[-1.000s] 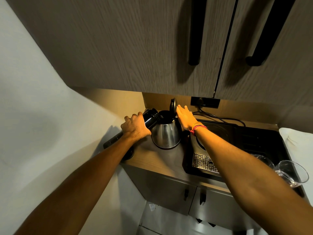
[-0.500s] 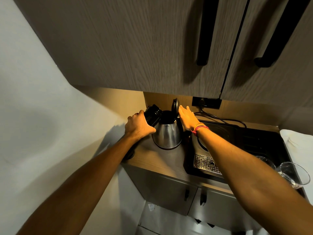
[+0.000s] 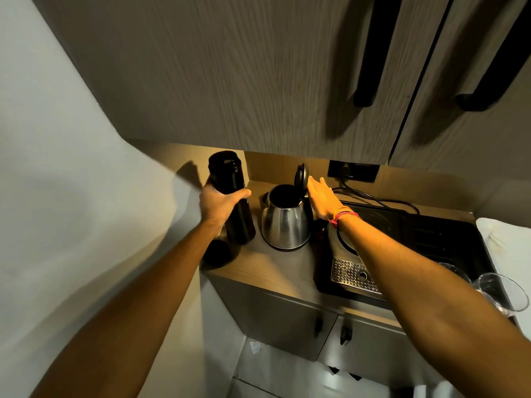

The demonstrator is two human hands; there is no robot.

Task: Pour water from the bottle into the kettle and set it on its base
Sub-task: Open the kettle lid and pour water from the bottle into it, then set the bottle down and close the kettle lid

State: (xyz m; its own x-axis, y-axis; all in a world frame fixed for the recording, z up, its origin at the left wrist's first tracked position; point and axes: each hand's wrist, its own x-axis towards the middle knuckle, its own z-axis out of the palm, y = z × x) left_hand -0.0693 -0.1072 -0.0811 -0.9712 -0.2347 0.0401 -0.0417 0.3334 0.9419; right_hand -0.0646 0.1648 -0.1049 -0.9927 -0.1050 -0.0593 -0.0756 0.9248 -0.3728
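Observation:
A steel kettle stands on the wooden counter, its black lid tipped up and its mouth open. My right hand rests flat against the lid and the kettle's handle side, fingers straight. Left of the kettle my left hand grips a tall black bottle, held upright with its open mouth up. The bottle's foot is near the counter; I cannot tell whether it touches. A round plate on the black tray beside the kettle could be its base, partly hidden by my right forearm.
A black tray with a metal drip grid lies right of the kettle. Clear glasses stand at its right end. A dark round thing lies by the counter's left edge. A wall socket and cable sit behind. Wall cabinets overhang closely.
My left hand has swung the bottle from tilted over the kettle's mouth to upright, left of the kettle. My right hand stays at the lid.

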